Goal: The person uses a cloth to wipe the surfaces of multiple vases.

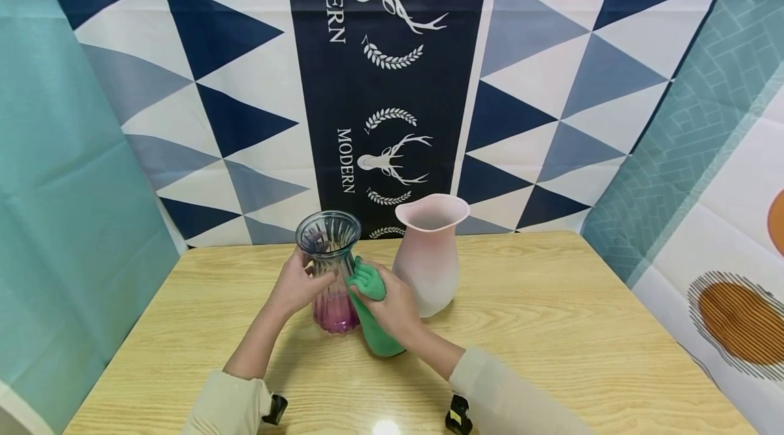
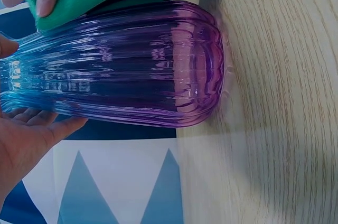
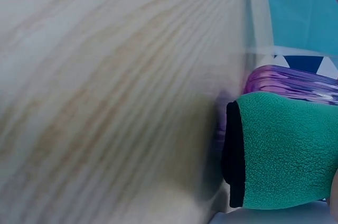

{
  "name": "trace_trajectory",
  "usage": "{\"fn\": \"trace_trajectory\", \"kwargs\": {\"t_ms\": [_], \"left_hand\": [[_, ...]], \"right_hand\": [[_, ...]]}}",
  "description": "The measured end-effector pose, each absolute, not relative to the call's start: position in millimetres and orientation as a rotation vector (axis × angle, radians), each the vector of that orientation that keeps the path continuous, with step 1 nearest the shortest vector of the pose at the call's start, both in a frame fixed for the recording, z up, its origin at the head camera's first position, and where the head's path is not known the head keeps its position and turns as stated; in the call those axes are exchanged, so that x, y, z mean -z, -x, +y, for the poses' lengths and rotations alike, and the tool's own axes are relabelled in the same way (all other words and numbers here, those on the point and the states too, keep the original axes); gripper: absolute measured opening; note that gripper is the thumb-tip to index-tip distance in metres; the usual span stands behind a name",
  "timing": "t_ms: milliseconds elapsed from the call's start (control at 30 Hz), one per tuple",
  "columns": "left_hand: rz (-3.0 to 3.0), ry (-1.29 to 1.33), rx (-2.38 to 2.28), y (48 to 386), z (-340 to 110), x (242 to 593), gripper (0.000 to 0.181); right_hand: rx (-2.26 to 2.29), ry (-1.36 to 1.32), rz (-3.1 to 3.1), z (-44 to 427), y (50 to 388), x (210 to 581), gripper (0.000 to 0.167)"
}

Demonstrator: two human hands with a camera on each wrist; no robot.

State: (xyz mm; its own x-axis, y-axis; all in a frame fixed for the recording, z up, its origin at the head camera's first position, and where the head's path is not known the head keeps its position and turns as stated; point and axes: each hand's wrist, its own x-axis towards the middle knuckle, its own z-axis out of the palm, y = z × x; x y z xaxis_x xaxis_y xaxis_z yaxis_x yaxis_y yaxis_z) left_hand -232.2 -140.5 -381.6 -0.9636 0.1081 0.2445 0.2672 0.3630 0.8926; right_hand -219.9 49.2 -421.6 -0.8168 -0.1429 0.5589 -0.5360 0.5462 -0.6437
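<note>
1. The glass vase stands on the wooden table, between left hand and right hand.
2. Left of the vase, the left hand curls round its neck.
3. Right of it, the right hand grips a green cloth (black-edged).

first vase on table, cloth to right, second vase farther right, backdrop behind

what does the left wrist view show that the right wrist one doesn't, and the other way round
Left wrist only: the blue neck of the glass vase and the left hand gripping near it. Right wrist only: the plain teal sheet. Both: the vase's purple base, the green cloth, the wood table, the triangle-patterned backdrop.
</note>
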Motion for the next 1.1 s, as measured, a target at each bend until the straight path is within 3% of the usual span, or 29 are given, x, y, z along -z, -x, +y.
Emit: {"fn": "trace_trajectory", "kwargs": {"t_ms": [1100], "left_hand": [[-2.431, 0.362, 1.702, 232, -140, 382, 0.073]], "right_hand": [[-1.329, -0.531, -2.179, 41, 226, 399, 0.055]]}}
